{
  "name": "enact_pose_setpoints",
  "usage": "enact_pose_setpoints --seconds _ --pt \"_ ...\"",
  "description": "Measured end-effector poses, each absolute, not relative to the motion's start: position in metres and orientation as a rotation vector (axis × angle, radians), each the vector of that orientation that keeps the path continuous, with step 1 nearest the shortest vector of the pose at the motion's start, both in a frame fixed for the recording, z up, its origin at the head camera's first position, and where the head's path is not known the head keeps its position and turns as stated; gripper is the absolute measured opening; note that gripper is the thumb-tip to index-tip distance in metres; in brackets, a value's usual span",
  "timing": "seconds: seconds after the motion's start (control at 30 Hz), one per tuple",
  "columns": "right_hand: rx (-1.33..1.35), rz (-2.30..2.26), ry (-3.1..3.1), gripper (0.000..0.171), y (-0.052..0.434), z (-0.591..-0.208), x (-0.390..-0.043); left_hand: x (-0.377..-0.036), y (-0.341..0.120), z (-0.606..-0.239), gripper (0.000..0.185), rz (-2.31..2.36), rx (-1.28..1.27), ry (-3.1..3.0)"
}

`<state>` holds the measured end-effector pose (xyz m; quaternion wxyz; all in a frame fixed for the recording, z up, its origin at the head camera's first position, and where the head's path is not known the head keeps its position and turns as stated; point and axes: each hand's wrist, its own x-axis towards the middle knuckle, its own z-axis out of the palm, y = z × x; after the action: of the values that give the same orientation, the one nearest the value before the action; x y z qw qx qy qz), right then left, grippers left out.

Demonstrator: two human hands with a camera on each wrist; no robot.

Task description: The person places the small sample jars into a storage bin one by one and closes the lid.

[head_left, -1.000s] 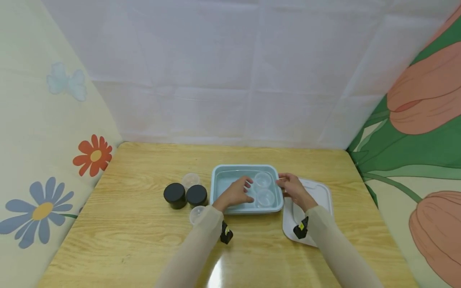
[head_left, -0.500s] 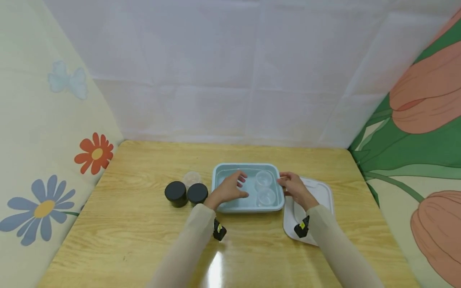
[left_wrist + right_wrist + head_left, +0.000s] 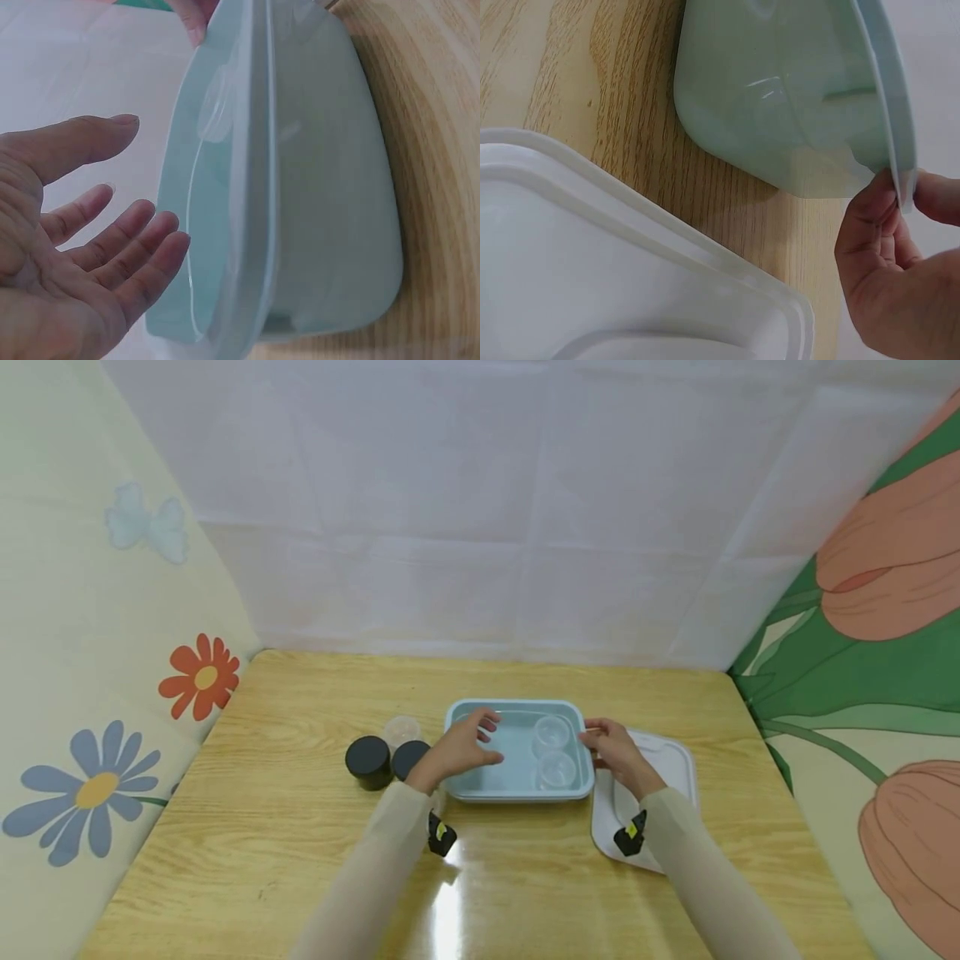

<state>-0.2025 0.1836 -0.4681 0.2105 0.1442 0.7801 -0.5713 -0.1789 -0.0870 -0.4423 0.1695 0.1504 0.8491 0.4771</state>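
Note:
A light blue plastic bin (image 3: 517, 796) sits mid-table in the head view. Two small clear round containers, one behind the other, stand inside at its right end: a rear container (image 3: 552, 732) and a front container (image 3: 557, 769). My left hand (image 3: 456, 750) hovers over the bin's left end, fingers spread and holding nothing. In the left wrist view, its loosely bent fingers (image 3: 142, 277) overlap the bin's inner wall. At the right end, my right hand (image 3: 617, 755) pinches the rim between thumb and fingers, as the right wrist view shows at the bin's edge (image 3: 900, 97).
A white lid (image 3: 671, 768) lies right of the bin, partly under my right forearm. Left of the bin stand two jars with black lids, a left jar (image 3: 368, 762) and a right jar (image 3: 408, 757). A clear container (image 3: 402, 727) is behind them; my left sleeve covers another.
My left hand has moved left, away from the two clear containers and over the bin's left end. My right hand keeps its pinch on the rim.

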Motion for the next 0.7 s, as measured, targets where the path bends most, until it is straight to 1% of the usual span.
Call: enact_pose_setpoints --seconds 0.7 --pt "0.405 -1.594 2.158 0.044 0.185 -0.471 -0.205 -0.157 -0.13 -0.425 0.054 1.429 0.383 2.452"
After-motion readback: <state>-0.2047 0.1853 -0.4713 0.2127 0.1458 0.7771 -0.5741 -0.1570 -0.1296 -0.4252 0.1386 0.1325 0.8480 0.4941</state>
